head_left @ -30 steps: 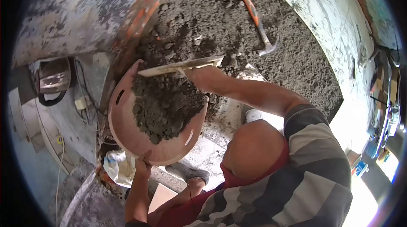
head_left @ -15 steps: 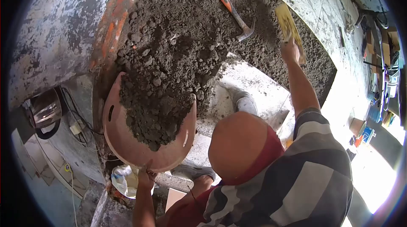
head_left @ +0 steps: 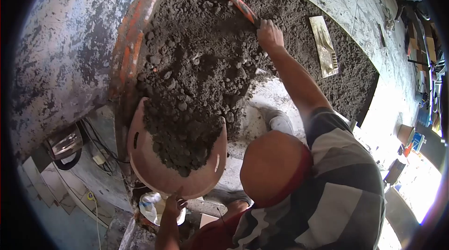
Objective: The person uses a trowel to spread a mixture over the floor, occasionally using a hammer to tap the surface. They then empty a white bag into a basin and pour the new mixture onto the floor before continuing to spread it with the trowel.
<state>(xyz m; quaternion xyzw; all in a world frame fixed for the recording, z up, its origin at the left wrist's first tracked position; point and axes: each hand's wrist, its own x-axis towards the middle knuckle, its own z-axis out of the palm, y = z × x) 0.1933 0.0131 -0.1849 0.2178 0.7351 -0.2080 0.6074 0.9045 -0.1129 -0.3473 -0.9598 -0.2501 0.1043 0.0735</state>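
My left hand is closed on the near rim of a pink plastic pan with slots in its sides. Damp grey mortar mix fills its middle and runs into the larger heap beyond. Stretched forward, my right hand grips a claw hammer near its head, which the hand covers. The hammer's orange and grey handle points up and left over the mix. A pale, worn plastering float lies on the mix to the right of that hand.
My bent knee and shoe are beside a white slab. A white bucket stands under the pan's near edge. Left are a stained wall, cables and a metal kettle-like vessel.
My right hand has let go of the float, leaving it on the mix, and moved left onto the hammer. My left hand stays on the pan's rim. The view has shifted slightly.
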